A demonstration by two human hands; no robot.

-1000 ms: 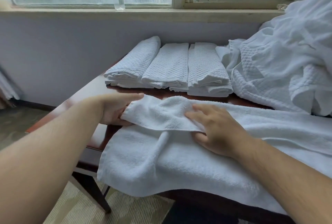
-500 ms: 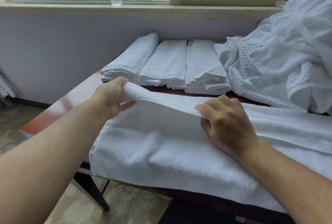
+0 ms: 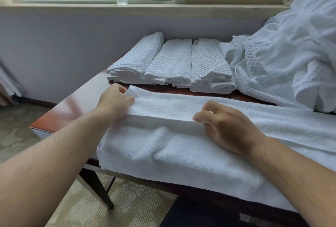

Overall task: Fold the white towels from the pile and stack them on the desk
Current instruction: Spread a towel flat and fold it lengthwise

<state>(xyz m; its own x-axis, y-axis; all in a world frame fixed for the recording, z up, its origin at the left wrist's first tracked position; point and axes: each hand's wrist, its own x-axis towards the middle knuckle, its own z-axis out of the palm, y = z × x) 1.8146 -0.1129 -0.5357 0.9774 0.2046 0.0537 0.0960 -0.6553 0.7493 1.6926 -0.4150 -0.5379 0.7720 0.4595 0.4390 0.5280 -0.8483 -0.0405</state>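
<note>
Both your hands hold the folded edge of the terry towel (image 3: 181,150) on the desk (image 3: 87,97).
Your right hand (image 3: 229,128) pinches the fold, your left hand (image 3: 114,101) grips its corner — behind lie three folded waffle towels (image 3: 171,63), then the unfolded pile (image 3: 283,63) at far right.

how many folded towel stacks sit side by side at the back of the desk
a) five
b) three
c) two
b, three folded towel stacks lie side by side on the desk near the wall, left of the unfolded pile.
</note>
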